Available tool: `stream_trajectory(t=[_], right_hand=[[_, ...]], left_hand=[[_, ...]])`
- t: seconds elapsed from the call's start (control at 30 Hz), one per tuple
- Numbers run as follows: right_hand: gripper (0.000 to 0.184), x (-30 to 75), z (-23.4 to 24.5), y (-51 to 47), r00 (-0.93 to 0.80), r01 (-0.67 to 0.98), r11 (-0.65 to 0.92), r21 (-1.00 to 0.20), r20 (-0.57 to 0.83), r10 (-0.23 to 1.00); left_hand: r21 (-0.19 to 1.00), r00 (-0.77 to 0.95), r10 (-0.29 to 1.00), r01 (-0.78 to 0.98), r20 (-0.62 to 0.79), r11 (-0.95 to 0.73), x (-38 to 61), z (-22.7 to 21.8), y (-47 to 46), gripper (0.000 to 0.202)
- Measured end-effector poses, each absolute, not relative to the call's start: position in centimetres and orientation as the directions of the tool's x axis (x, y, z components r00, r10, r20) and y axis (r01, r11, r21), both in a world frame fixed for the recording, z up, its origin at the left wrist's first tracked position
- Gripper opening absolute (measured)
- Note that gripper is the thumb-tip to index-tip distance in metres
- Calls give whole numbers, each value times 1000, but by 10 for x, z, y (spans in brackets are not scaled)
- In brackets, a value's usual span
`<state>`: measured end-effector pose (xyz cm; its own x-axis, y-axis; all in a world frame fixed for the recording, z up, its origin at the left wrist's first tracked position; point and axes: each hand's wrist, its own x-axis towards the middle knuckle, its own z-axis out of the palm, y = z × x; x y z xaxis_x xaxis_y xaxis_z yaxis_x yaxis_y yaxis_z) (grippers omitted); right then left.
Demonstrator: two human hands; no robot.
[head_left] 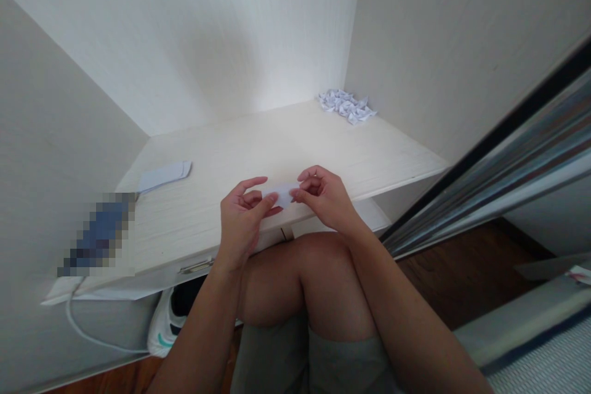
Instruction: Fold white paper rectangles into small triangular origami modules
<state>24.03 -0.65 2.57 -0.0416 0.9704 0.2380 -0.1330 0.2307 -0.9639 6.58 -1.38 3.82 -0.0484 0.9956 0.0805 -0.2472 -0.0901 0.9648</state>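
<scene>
A small white piece of paper (285, 195) is held between my two hands, just above the front edge of the white desk (240, 148). My left hand (244, 209) pinches its left end between thumb and fingers. At the other end, the thumb and index finger of my right hand (325, 196) grip the paper. Its fold lines are too small to make out. To the left on the desk lies a stack of white paper strips (165, 176). A heap of folded white paper pieces (347, 106) sits in the far right corner.
A blurred-out blue object (102, 231) lies at the desk's left end, with a white cable (87, 335) hanging below. White walls enclose the back and sides. My knees are under the front edge. A white shoe-like item (161, 326) is below left, a striped curtain (498, 154) at right.
</scene>
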Motion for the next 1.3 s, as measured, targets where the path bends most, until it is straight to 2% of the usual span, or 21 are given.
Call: stream_trajectory(t=[0.2, 0.33, 0.6, 0.73, 1.07, 1.3], right_hand=[[29, 243, 24, -4, -31, -163, 251, -954, 259, 965], [24, 245, 23, -2, -19, -140, 278, -950, 283, 959], [19, 247, 22, -3, -40, -90, 290, -953, 294, 955], [17, 246, 22, -4, -47, -68, 295, -953, 299, 953], [13, 242, 28, -14, -54, 56, 331, -942, 329, 943], [19, 240, 29, -15, -62, 80, 351, -933, 347, 936]], left_hand=[[961, 2, 999, -273, 54, -51, 62, 37, -12, 53], [958, 4, 996, -275, 86, -82, 62, 36, -12, 52], [952, -49, 979, -227, 198, -204, 64, 29, -13, 30], [960, -49, 970, -143, 238, -242, 64, 27, -14, 24], [967, 12, 969, -78, 246, -244, 65, 30, -16, 27], [967, 45, 966, -34, 255, -254, 65, 33, -17, 30]])
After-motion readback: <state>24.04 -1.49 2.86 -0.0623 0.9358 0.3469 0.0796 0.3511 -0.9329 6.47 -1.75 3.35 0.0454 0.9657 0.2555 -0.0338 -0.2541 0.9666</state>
